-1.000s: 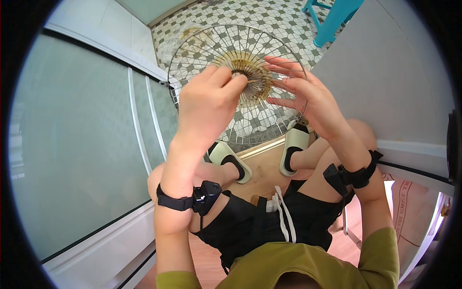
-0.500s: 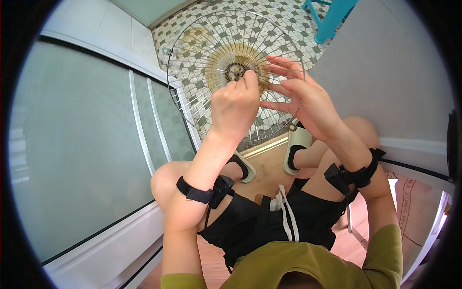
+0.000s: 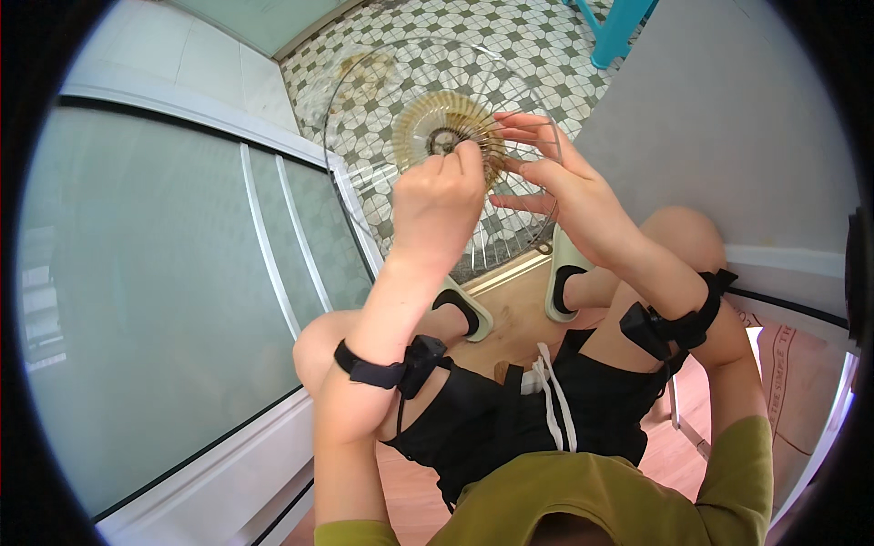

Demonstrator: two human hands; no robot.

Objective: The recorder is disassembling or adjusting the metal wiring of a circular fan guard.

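Observation:
A round wire fan guard is held up in front of me, its thin spokes blurred toward the left and far side. Around its hub runs a yellowish ring. My left hand is closed, back upward, with its knuckles just in front of the hub. Whatever its fingers grip is hidden beneath the hand. At the guard's right side, my right hand grips it with fingers spread among the wires and the thumb toward the hub. A small metal loop sits on the rim near that hand.
Patterned tile floor lies beyond the guard, with a blue plastic stool at the far right. A frosted glass door stands to my left, a grey panel to my right. My slippers rest by a metal floor strip.
The guard's right rim and my right fingers sit slightly farther left. Its spokes look more blurred than before. My left hand stays closed by the hub, shifted slightly left and down.

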